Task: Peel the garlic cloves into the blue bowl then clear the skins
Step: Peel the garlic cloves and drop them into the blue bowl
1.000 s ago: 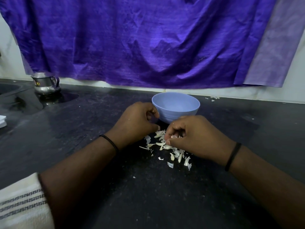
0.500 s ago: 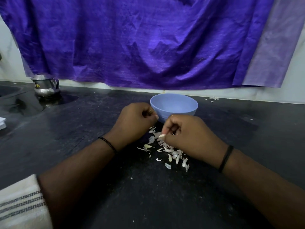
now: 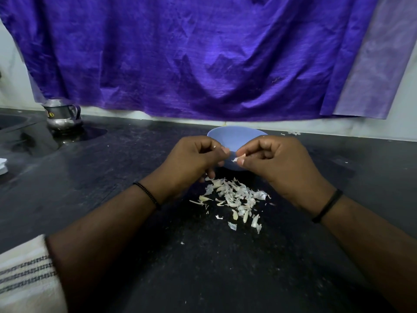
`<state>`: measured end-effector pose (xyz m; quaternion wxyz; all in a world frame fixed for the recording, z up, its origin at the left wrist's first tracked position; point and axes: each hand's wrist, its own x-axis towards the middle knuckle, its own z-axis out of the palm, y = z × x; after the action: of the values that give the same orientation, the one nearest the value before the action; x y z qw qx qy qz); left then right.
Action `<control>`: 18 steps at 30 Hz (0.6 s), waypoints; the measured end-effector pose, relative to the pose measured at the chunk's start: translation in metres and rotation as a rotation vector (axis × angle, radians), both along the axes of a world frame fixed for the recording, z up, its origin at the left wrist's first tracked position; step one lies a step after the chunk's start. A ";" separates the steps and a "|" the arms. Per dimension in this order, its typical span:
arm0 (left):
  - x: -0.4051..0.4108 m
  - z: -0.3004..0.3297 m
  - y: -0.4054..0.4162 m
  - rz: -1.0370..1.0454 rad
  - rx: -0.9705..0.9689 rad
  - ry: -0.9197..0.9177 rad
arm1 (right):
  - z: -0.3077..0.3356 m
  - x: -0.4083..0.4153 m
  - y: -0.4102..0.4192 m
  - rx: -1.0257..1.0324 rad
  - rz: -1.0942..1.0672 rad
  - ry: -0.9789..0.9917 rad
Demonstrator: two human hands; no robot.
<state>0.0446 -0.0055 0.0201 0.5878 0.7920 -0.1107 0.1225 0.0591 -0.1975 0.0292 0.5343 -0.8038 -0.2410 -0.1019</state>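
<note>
Head view, nearest first: a pale striped sleeve [image 3: 24, 274] at the lower left, then two forearms reaching forward over the dark counter [image 3: 203, 279]. Just in front of the blue bowl [image 3: 234, 136] lies the heap of garlic skins [image 3: 234, 197], loose and scattered toward the viewer. Above the heap, right at the bowl's near wall, both hands are raised with their fingertips almost meeting. The right hand [image 3: 275, 161] pinches a small pale piece [image 3: 239, 157] — clove or skin, I cannot tell which. The left hand [image 3: 194, 157] has its fingers curled; whether it grips anything is hidden. The bowl's inside is out of sight, so no peeled cloves show. Far left of the bowl stands a steel jug [image 3: 62, 116]; behind everything hangs a purple cloth [image 3: 191, 57].

The risk, as I judge it: with the hands so near the rim, a flick of skin could drop into the bowl — or the clove could slip onto the heap.
</note>
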 end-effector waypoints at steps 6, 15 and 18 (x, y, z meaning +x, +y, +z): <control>-0.004 0.001 -0.002 -0.102 -0.081 -0.037 | 0.001 0.000 0.002 0.090 0.035 0.089; -0.005 0.004 -0.001 -0.187 -0.095 -0.096 | 0.006 -0.003 0.002 0.156 0.195 0.294; -0.006 0.007 -0.001 -0.217 -0.080 -0.085 | 0.006 -0.003 0.002 0.190 0.223 0.337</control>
<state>0.0381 -0.0062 0.0270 0.6234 0.7454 -0.2158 0.0958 0.0557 -0.1956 0.0354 0.6482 -0.7239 -0.2250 0.0716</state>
